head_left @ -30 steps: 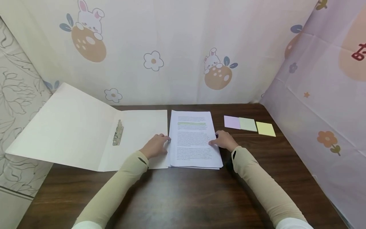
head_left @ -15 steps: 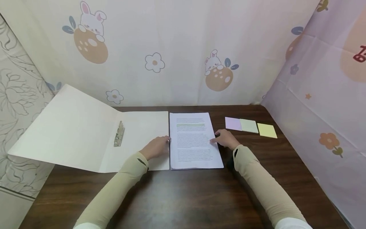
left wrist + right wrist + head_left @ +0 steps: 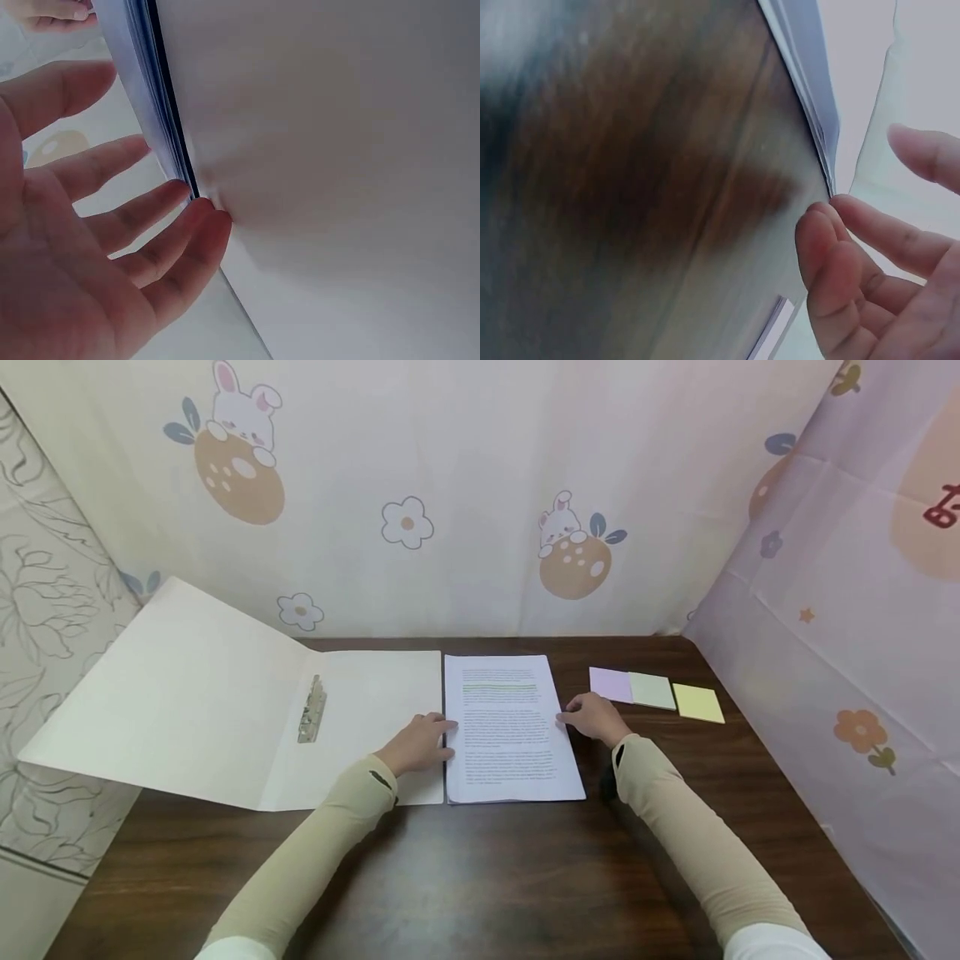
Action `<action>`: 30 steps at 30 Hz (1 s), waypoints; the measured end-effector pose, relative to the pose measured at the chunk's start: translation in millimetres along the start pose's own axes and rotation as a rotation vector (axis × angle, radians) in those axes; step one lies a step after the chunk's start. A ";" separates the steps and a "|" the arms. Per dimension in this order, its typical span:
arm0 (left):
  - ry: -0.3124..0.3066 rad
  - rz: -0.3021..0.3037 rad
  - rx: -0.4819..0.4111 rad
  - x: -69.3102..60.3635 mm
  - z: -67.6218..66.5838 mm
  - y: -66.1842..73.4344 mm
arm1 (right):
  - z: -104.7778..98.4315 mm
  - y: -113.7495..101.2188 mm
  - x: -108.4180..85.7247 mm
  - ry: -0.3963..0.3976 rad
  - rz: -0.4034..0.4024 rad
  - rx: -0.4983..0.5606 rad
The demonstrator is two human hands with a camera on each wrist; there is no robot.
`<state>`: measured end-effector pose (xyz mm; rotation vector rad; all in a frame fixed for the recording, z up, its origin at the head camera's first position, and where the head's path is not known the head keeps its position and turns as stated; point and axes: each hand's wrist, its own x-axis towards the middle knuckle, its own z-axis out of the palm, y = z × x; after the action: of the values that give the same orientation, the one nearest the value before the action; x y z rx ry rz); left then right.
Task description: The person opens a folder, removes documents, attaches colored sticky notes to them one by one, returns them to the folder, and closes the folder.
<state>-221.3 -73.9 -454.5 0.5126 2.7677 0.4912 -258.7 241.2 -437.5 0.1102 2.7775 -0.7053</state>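
Note:
A stack of printed paper lies on the table, its top sheet marked with a green highlighted line. My left hand is at the stack's left edge, thumb and fingertips on the margin. In the left wrist view its fingers are spread, some touching the sheet edges and the folder's white board. At the right edge, my right hand touches the stack. In the right wrist view its thumb stands apart while the index fingertip meets the paper edge; the other fingers bend loosely below.
An open white folder with a metal clip lies left of the stack, its cover raised against the left wall. Purple, green and yellow sticky notes lie at the right. A patterned curtain stands behind.
Sheets that stuck out at the stack's left and bottom now line up with the rest. My left fingers have moved onto the left margin; my right thumb has drawn back to the right edge.

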 end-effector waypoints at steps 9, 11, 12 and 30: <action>0.009 0.005 0.087 0.6 2.9 0.9 | -9.1 7.8 5.6 0.151 -0.039 -0.032; 0.013 0.010 0.104 0.9 3.0 0.4 | -11.2 9.7 6.8 0.150 -0.035 -0.047; 0.013 0.013 0.111 1.0 3.0 0.2 | -12.3 10.8 7.5 0.147 -0.034 -0.054; 0.017 -0.010 0.090 5.6 2.5 3.6 | -32.4 33.6 23.2 0.164 0.034 -0.205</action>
<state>-224.4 -67.9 -456.5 0.5170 2.8179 0.3715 -284.1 286.4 -432.0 0.1812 2.9774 -0.4170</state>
